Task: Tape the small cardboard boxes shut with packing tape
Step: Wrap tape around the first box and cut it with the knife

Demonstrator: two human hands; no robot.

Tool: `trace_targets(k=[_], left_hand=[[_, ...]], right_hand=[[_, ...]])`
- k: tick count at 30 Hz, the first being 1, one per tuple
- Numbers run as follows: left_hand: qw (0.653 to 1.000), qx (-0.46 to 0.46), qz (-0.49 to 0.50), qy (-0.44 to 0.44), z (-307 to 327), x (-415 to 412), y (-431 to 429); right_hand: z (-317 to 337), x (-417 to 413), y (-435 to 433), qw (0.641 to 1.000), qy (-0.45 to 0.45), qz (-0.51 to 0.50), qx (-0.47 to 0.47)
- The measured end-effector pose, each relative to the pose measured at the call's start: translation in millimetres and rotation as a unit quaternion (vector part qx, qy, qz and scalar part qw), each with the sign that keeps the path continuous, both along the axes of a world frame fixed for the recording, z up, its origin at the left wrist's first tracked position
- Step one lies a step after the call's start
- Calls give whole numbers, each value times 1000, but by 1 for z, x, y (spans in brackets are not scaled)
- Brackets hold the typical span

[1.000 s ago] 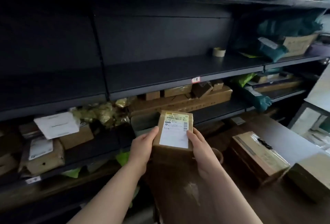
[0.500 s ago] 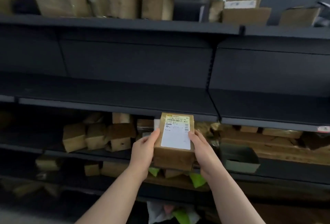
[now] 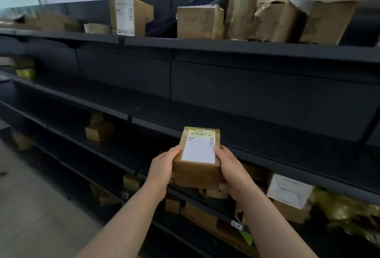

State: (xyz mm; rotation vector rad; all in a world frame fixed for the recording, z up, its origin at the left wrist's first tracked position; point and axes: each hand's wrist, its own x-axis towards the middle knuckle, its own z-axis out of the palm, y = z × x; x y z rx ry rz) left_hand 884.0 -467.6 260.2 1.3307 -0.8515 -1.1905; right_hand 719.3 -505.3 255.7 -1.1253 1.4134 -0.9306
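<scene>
A small brown cardboard box [image 3: 196,172] with a white shipping label on its top face is held in front of me at chest height. My left hand [image 3: 162,166] grips its left side and my right hand [image 3: 230,167] grips its right side, thumbs on the top edge. The box is shut and level, in front of a dark metal shelf unit. No tape roll is in view.
The dark shelving [image 3: 226,50] runs across the view. Its top shelf holds several larger cardboard boxes [image 3: 200,22]. Lower shelves hold small brown boxes [image 3: 99,129], a white box [image 3: 289,190] and gold-wrapped items [image 3: 349,214]. A pale floor [image 3: 30,206] lies at the left.
My view has swung left and upward along the shelves; the table and tape roll have left the frame. Both hands keep the same grip on the box.
</scene>
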Motion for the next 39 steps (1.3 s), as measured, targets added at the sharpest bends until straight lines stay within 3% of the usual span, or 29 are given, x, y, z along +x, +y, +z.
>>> trace_targets(k=[6, 22, 39], left_hand=[[999, -9, 30, 27, 13, 46, -67], [995, -40, 71, -63, 18, 116, -313], [997, -8, 30, -65, 12, 164, -413]], right_hand=[[15, 51, -88, 999, -26, 33, 17], [23, 124, -320, 988, -65, 136, -17], [26, 185, -374, 999, -24, 28, -19]])
